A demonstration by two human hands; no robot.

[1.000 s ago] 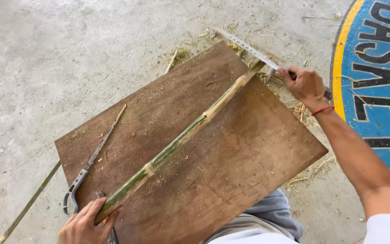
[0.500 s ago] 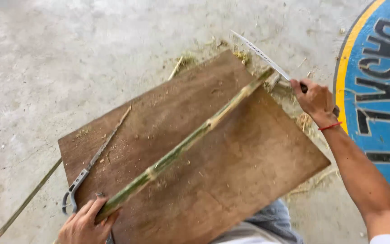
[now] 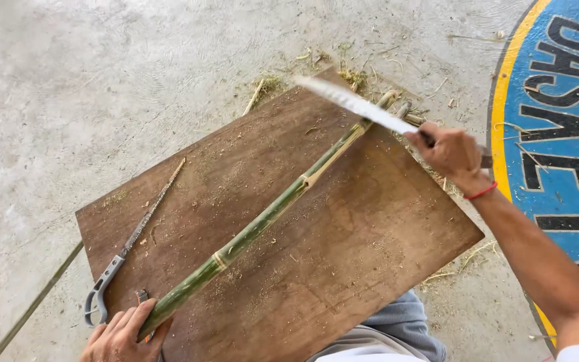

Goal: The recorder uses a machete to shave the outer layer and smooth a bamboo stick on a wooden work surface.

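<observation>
— What lies at the far left?

— A thin greenish bamboo sliver (image 3: 33, 305) lies on the grey concrete floor (image 3: 88, 87), running slantwise and passing under the left corner of the brown rectangular wooden board (image 3: 343, 255). On the board near that corner lies a narrow saw with a grey loop handle (image 3: 132, 241), its toothed blade pointing up and to the right.

— And the person's left hand?

— The left hand (image 3: 123, 335) sits at the lower edge of the view, fingers wrapped around the green lower end of the long bamboo stalk (image 3: 263, 221), pressing it to the board. A small dark object shows just beside the thumb; I cannot tell what it is.

— Where does the stalk run?

— Slantwise across the board from the lower left to the upper right. It is green near the gripping hand and paler, yellowish, toward the far end, which reaches past the board's top edge among scattered bamboo shavings (image 3: 353, 77) on the floor.

— What about the right hand?

— The right hand (image 3: 454, 154), a red band at its wrist, is clenched around the handle of a long pale-bladed knife (image 3: 356, 106). The blade is blurred, raised above the stalk's far end and pointing up-left. I cannot tell whether it touches the stalk.

— And farther right?

— A blue painted floor marking with a yellow border (image 3: 557, 134). Below the board, grey cloth on the person's legs (image 3: 397, 332) shows.
</observation>
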